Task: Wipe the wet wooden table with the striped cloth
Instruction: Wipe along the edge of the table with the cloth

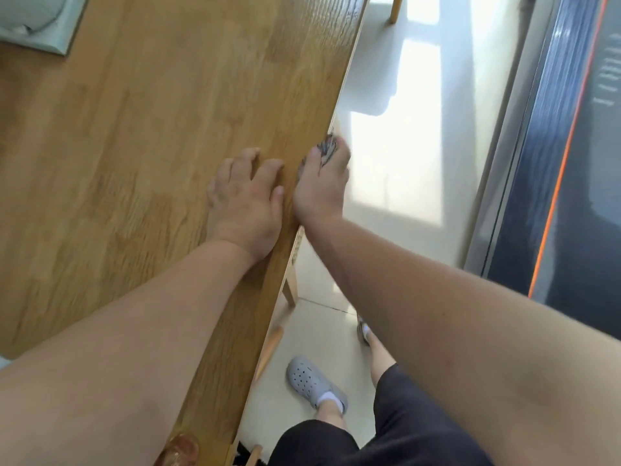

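leaning over a wooden table (pixel 134 136) and pressing the left hand (pixel 243 203) palm-down on it, just inside the long edge. spreading that grip wide, fingers slightly bent, closing on nothing. reaching the right hand (pixel 319 186) to the same edge, just beside the left. pinching the striped cloth (pixel 326 149) in that grip, right at the table's rim. showing only a small dark-and-pale striped scrap by the fingertips, hiding the rest under the hand or below the rim. blurring here, so leaving the cloth's folds and extent hard to read. not managing to tell wet wood from dry, seeing only grain and a soft sheen.

cropping a pale green tray (pixel 50 31) at the table's top left corner, with something rounded and whitish in it, too cut off to name. cropping a small amber glassy thing (pixel 179 447) at the bottom edge, lying on the table by the left forearm.

standing on a pale tiled floor (pixel 420 79) in grey perforated clogs (pixel 311 381), one in plain sight, the other mostly hiding behind the right forearm. wearing black shorts (pixel 319 442). glimpsing a wooden leg (pixel 290 287) below the table and, at the right, a dark glass panel (pixel 588 230) with an orange line, its markings too smeared to make out.
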